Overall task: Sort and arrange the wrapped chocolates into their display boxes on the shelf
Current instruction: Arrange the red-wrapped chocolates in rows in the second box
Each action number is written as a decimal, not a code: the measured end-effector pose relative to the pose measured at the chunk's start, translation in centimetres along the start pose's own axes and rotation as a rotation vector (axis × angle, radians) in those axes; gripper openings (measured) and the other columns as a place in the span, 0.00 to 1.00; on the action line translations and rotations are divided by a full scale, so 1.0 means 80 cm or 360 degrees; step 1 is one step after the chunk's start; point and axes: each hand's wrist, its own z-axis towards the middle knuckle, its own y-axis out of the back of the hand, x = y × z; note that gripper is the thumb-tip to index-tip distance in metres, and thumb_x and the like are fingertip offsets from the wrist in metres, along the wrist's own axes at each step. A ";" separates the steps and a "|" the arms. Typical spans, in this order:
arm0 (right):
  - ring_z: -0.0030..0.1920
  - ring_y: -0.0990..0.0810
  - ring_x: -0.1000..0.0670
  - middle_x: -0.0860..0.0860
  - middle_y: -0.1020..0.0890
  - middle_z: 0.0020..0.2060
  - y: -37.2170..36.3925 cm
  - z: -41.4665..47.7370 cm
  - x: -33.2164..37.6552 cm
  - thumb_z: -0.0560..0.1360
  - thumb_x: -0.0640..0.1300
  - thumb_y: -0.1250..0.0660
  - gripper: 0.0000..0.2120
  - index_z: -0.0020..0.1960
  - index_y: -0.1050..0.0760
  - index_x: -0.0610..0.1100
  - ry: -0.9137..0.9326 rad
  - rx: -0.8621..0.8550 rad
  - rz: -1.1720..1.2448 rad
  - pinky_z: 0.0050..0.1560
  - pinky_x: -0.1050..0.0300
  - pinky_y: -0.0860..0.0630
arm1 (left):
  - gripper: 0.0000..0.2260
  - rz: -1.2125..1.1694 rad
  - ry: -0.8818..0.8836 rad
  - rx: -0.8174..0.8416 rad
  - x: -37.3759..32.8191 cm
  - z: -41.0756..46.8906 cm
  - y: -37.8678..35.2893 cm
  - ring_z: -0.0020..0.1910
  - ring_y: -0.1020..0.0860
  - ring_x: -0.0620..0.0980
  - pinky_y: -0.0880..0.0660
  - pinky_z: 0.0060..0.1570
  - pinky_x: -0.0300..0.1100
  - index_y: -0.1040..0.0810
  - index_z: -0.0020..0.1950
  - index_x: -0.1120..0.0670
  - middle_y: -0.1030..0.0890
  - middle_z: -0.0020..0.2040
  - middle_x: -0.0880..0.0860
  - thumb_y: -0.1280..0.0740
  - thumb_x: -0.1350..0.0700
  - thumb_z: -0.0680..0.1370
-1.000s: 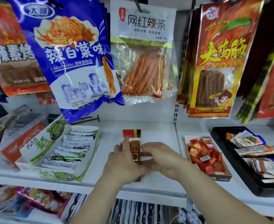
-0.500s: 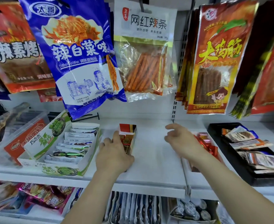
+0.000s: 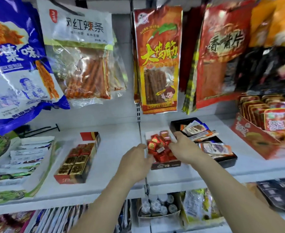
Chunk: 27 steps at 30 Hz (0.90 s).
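Flanking the chocolate box [image 3: 166,165] on the shelf [image 3: 114,148]: my left grip [image 3: 136,159] touches its left wall, my right grip [image 3: 183,147] lies over red chocolates [image 3: 156,145]. Closure of either: cannot tell.

Two open boxes lie flat on the white shelf [image 3: 116,148], well apart. The left box [image 3: 67,179], red with a raised back flap, holds foil squares [image 3: 71,163] in neat rows of two, gold in front, dark red behind. The right box [image 3: 166,164], dark-fronted, holds red chocolates [image 3: 158,147] heaped loosely, tilted every way.
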 end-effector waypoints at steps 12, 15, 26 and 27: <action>0.49 0.18 0.45 0.43 0.17 0.49 -0.007 0.025 -0.021 0.74 0.38 0.37 0.14 0.58 0.21 0.42 0.0111 0.0028 -0.0008 0.52 0.48 0.21 | 0.24 -0.0057 0.0052 0.0072 -0.013 0.010 -0.003 0.47 0.28 0.45 0.32 0.44 0.37 0.33 0.70 0.47 0.23 0.51 0.45 0.32 0.49 0.75; 0.49 0.17 0.47 0.45 0.17 0.52 -0.018 0.027 -0.020 0.74 0.40 0.35 0.18 0.63 0.23 0.46 0.0129 0.0063 0.0073 0.51 0.50 0.19 | 0.27 -0.0026 0.0116 0.0089 -0.006 0.006 0.006 0.46 0.27 0.46 0.32 0.40 0.38 0.37 0.72 0.47 0.26 0.47 0.44 0.31 0.50 0.75; 0.40 0.18 0.49 0.51 0.19 0.48 -0.042 0.018 0.001 0.70 0.39 0.29 0.13 0.53 0.18 0.50 0.0330 0.0293 0.0115 0.49 0.49 0.18 | 0.27 0.0095 0.0217 0.0326 0.021 -0.011 0.041 0.40 0.23 0.47 0.30 0.35 0.39 0.38 0.68 0.50 0.23 0.42 0.47 0.30 0.48 0.73; 0.41 0.18 0.50 0.51 0.19 0.49 -0.042 0.018 0.002 0.69 0.39 0.28 0.12 0.52 0.18 0.49 0.0348 0.0307 0.0083 0.49 0.51 0.19 | 0.27 0.0120 0.0212 0.0334 0.023 -0.011 0.041 0.40 0.23 0.48 0.31 0.34 0.40 0.38 0.67 0.50 0.23 0.41 0.48 0.30 0.49 0.72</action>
